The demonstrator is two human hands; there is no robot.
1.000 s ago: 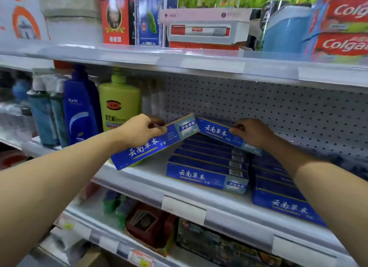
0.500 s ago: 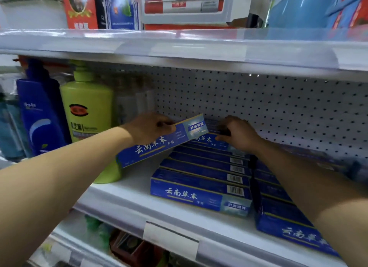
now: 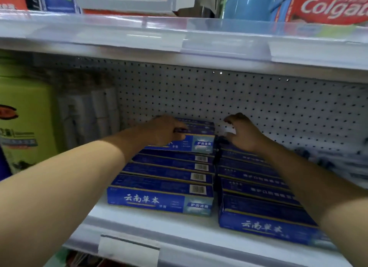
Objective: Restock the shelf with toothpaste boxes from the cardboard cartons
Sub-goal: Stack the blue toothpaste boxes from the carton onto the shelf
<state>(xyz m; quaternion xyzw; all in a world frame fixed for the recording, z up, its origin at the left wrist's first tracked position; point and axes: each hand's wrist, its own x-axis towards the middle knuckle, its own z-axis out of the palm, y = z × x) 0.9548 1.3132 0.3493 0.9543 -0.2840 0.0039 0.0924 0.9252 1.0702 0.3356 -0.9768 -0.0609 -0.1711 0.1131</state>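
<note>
Blue toothpaste boxes lie flat in two rows on the white shelf (image 3: 199, 244): a left row (image 3: 159, 201) and a right row (image 3: 262, 227). My left hand (image 3: 165, 131) grips one blue toothpaste box (image 3: 197, 145) lying level on top of the back of the left row. My right hand (image 3: 243, 133) is at the back, by the gap between the rows. Its thumb and curled fingers pinch the pale end of a box stacked behind. Most of that box is hidden. No cardboard carton is in view.
The pegboard back wall (image 3: 258, 99) stands close behind both hands. A large green bottle (image 3: 23, 117) and pale bottles (image 3: 95, 115) fill the shelf's left side. The upper shelf (image 3: 179, 37) hangs low overhead, with Colgate boxes (image 3: 328, 5) on it. A blank price label (image 3: 129, 250) is on the front edge.
My left hand swung its tilted box round and laid it level on the back of the left row. My right hand shifted right and back. The camera moved closer.
</note>
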